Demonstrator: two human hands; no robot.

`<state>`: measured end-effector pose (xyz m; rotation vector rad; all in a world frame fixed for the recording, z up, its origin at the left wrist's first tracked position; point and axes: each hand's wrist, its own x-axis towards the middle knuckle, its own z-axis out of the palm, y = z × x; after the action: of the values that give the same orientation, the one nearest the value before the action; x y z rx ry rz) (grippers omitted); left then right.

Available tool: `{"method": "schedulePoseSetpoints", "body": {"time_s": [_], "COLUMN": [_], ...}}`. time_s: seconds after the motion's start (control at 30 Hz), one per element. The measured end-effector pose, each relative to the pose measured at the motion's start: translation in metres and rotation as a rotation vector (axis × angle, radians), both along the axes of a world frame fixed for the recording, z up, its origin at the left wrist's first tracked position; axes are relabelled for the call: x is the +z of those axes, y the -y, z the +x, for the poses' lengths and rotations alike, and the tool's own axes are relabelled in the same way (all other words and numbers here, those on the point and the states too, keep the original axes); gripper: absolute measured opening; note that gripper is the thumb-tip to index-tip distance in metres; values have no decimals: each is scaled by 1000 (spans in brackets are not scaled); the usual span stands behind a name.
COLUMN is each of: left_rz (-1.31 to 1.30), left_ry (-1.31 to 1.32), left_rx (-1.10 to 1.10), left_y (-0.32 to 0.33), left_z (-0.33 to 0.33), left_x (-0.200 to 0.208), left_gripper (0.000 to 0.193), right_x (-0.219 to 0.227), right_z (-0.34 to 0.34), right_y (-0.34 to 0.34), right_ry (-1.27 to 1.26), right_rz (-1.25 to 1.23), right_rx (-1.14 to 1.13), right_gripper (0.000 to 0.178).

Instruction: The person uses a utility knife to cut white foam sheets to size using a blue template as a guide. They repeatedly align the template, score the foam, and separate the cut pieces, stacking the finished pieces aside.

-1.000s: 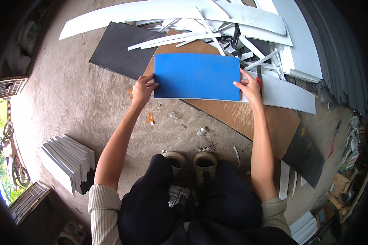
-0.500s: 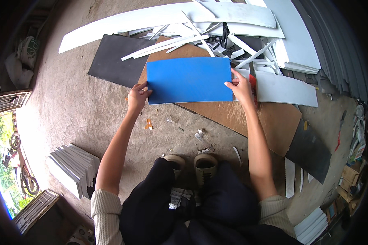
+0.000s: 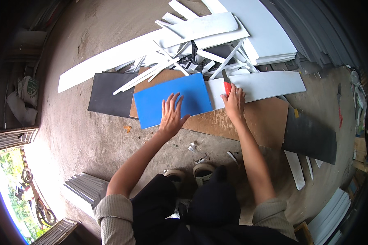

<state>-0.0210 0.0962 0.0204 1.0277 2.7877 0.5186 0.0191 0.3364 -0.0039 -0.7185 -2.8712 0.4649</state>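
Observation:
The blue rectangular panel [image 3: 192, 92] lies at a slant over the left end of a white board [image 3: 270, 85] and a brown board [image 3: 249, 122]. My left hand [image 3: 172, 115] is over the panel's near edge, fingers spread; whether it presses down I cannot tell. In my right hand [image 3: 234, 103] is a red-handled utility knife [image 3: 228, 87], its blade pointing away from me above the white board. That hand is just right of the blue panel, with its fingers closed round the handle.
White offcut strips [image 3: 163, 67] are heaped behind the panel. Black sheets [image 3: 110, 94] lie at left and right. Stacked white panels [image 3: 84, 190] stand at near left, larger white sheets [image 3: 261, 30] at far right. Small scraps [image 3: 193, 146] litter the concrete floor before my shoes.
My right hand has left the panel and taken up the red knife. My left hand has shifted from the panel's left edge onto its near side. The panel now sits tilted.

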Motion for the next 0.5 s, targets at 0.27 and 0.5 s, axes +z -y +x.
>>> {"method": "schedulePoseSetpoints", "body": {"time_s": [0.27, 0.5], "left_rz": [-172, -170], "left_ry": [49, 152], "left_rx": [163, 142], "left_y": [-56, -54], "left_z": [10, 4], "left_x": [-28, -29], "left_gripper": [88, 85], "right_x": [5, 6], "right_z": [-7, 0], "right_y": [0, 34], "right_ry": [17, 104], "right_rz": [-151, -255], "right_rx": [-99, 98], "right_gripper": [34, 27]}}
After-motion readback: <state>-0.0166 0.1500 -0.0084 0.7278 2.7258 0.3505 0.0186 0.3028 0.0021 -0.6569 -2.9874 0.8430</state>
